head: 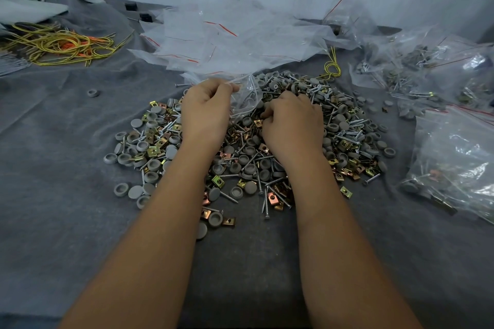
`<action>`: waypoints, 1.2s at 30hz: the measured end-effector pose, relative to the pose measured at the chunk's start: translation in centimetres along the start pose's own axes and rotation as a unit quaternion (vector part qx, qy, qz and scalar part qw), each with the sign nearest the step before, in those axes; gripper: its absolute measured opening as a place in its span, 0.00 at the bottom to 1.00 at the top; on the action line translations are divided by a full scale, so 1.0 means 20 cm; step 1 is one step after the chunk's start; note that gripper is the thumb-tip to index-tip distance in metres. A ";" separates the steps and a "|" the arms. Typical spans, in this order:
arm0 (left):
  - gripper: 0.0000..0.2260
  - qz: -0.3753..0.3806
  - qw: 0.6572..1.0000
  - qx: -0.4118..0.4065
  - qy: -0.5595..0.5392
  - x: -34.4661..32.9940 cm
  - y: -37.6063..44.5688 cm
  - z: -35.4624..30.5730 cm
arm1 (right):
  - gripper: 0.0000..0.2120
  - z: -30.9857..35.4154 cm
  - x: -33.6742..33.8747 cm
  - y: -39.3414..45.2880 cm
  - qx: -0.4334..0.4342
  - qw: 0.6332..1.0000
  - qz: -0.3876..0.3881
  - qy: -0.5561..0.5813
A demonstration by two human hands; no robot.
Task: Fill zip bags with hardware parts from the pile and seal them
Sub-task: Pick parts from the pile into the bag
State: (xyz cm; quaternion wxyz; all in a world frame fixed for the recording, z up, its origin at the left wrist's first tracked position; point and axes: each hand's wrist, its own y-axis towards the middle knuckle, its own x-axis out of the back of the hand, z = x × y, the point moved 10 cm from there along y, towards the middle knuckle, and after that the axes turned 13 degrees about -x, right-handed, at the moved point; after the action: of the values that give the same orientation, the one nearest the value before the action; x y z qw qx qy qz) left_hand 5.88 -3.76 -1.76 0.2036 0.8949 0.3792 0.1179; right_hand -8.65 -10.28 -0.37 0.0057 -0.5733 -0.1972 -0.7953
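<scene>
Left hand has its fingers curled round the mouth of a small clear plastic zip bag, holding it just above the far side of the heap. Right hand sits knuckles-up on the heap of grey plastic caps, silver screws and brass-coloured clip nuts, fingers curled down into the parts beside the bag; whether they already hold anything I cannot tell, the fingertips are buried.

Risks, as I read it:
- Bag mouth is pinched from one side only, looks half collapsed. Parts dropped from the right fingers could hit the film and slide back onto the heap.
- Screw points could snag or pierce thin film if pushed in hard.
- A part caught in the zip track would stop it sealing.
- Mixed heap: a blind grab may give the wrong mix of parts.

Around:
- Beyond the left fingers: loose stack of empty clear zip bags with red strips, touching the held bag; easy to drag a second one along.
- Right of the right fingers: filled clear bags on the grey cloth-covered desk.
- Far left: tangle of yellow and orange wire, well apart.
- One stray grey cap left of the left fingers.
</scene>
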 end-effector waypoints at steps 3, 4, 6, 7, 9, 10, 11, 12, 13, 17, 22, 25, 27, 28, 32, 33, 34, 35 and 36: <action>0.11 0.003 1.000 0.001 0.004 0.00 0.00 0.00 | 0.12 -0.01 -0.01 0.01 -0.007 1.000 0.008 0.000; 0.11 0.003 1.000 0.002 0.005 0.00 0.00 0.00 | 0.11 -0.02 -0.01 0.01 -0.010 1.000 0.014 0.002; 0.11 0.002 1.000 0.004 0.005 0.00 0.00 0.00 | 0.11 -0.02 -0.02 0.01 -0.016 1.000 0.025 0.008; 0.11 0.002 1.000 0.004 0.004 0.00 0.00 0.00 | 0.11 -0.02 -0.02 0.00 -0.018 0.999 0.029 0.009; 0.11 0.002 1.000 0.002 0.005 0.00 0.00 -0.01 | 0.11 -0.03 -0.02 0.00 -0.020 0.999 0.033 0.010; 0.11 0.003 1.000 0.001 0.008 0.00 0.00 -0.01 | 0.10 -0.03 -0.02 0.01 -0.021 0.999 0.032 0.012; 0.11 0.004 1.000 0.000 0.010 0.00 0.00 -0.01 | 0.10 -0.03 -0.02 0.01 -0.023 0.999 0.027 0.017; 0.11 0.005 1.000 -0.001 0.012 0.00 0.00 -0.01 | 0.09 -0.04 -0.01 0.01 -0.027 0.999 0.019 0.024; 0.11 0.006 1.000 -0.001 0.013 0.00 0.00 -0.01 | 0.09 -0.04 0.00 0.02 -0.032 0.999 0.008 0.037; 0.11 0.005 1.000 0.002 0.008 0.00 -0.01 -0.01 | 0.07 -0.08 0.08 0.03 -0.064 0.985 -0.037 0.158; 0.11 0.005 1.000 0.010 0.007 0.00 0.00 0.00 | 0.06 -0.11 0.12 0.02 -0.087 0.927 -0.032 0.364; 0.11 0.006 1.000 0.011 0.005 -0.01 0.00 0.01 | 0.07 -0.08 0.18 0.00 -0.056 0.903 -0.061 0.422; 0.11 0.006 1.000 0.011 0.004 -0.01 0.00 0.00 | 0.07 -0.07 0.20 -0.01 -0.033 0.887 -0.072 0.454; 0.11 0.006 1.000 0.009 0.004 -0.01 0.00 0.00 | 0.07 -0.06 0.20 -0.01 -0.025 0.883 -0.067 0.465; 0.12 0.010 1.000 -0.011 0.005 -0.01 0.00 -0.04 | 0.08 0.01 0.18 -0.03 0.015 0.899 -0.045 0.436; 0.12 0.014 1.000 -0.023 0.006 -0.01 0.00 -0.05 | 0.08 0.03 0.18 -0.04 0.028 0.907 -0.045 0.419; 0.12 0.021 0.999 -0.036 0.007 -0.02 0.00 -0.07 | 0.09 0.04 0.18 -0.04 0.039 0.914 -0.044 0.403; 0.11 0.028 0.998 -0.050 0.008 -0.03 -0.01 -0.08 | 0.10 0.05 0.18 -0.04 0.046 0.920 -0.041 0.388; 0.10 0.036 0.997 -0.061 0.009 -0.03 -0.01 -0.10 | 0.10 0.05 0.17 -0.04 0.051 0.925 -0.040 0.374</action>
State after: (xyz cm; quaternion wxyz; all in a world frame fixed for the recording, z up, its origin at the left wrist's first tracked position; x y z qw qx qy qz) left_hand 4.61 -3.55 -0.19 0.2502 0.8926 0.3406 0.1566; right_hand -9.07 -8.40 2.82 0.0761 -0.2245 -0.2436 -0.9405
